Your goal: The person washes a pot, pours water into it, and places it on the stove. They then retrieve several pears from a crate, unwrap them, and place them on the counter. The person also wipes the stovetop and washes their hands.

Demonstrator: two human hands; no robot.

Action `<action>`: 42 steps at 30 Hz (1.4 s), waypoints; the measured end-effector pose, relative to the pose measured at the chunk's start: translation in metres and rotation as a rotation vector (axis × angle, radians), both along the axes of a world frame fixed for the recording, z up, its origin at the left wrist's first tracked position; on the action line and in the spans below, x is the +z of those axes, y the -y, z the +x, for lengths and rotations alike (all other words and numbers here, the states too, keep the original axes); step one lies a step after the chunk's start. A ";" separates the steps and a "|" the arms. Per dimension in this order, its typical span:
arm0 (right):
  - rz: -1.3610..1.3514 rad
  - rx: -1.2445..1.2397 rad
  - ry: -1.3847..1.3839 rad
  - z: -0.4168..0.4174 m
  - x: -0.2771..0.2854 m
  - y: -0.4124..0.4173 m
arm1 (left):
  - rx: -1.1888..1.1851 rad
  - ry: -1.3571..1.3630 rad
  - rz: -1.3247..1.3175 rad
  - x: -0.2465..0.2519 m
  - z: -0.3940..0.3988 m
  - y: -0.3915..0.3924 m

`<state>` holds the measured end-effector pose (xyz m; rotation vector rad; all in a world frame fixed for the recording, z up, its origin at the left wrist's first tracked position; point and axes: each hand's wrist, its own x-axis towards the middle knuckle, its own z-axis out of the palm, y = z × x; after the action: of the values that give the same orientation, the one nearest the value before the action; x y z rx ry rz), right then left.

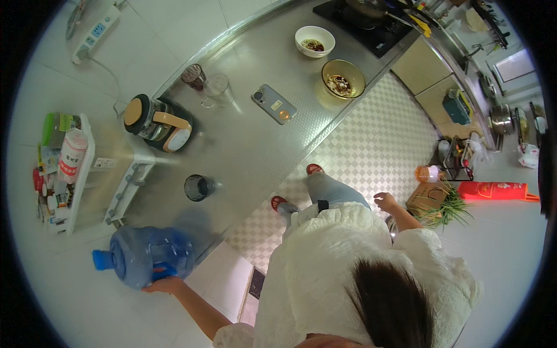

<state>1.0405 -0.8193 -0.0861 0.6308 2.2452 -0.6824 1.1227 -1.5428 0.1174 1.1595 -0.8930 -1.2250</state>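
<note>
My left hand [164, 285] is on the side of a large blue plastic water jug [172, 250] at the lower left, its fingers partly hidden by the jug. The jug has a blue cap and stands at the end of the steel counter [235, 174]. My right hand [384, 201] hangs at my side over the floor, fingers loosely curled, holding nothing. On the counter near the jug is a dark glass tumbler [198, 188]. A grey phone [274, 104] lies farther along, beside a clear glass mug [216, 89] and a patterned dark glass [193, 76].
A glass kettle [159, 122] stands by the wall. Two bowls with sauce, one white [315, 41], one amber glass [343, 79], are near the black cooktop [370, 26]. A white shelf [89, 174] is at left; a cardboard box [424, 198] with green stalks is at right.
</note>
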 end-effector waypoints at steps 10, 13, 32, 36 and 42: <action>0.088 -0.036 -0.002 0.024 0.061 -0.008 | -0.173 -0.076 -0.057 -0.056 0.045 0.055; 0.087 0.003 -0.022 0.022 0.061 -0.023 | -0.079 -0.053 -0.008 -0.095 0.056 0.079; -0.172 -0.559 -0.012 0.059 -0.079 -0.301 | -1.091 1.863 -0.336 -0.362 -0.073 -0.331; -0.210 -0.830 -0.059 -0.001 -0.056 -0.384 | -1.683 1.116 -0.369 -0.321 -0.215 -0.500; -0.255 -0.842 -0.316 -0.102 -0.072 -0.475 | -2.029 0.744 -0.670 -0.223 -0.404 -0.687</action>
<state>0.9387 -0.3448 -0.1584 1.4340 2.0522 -1.5357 0.7192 -0.8556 -0.1061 -0.3439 -3.0760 -1.5519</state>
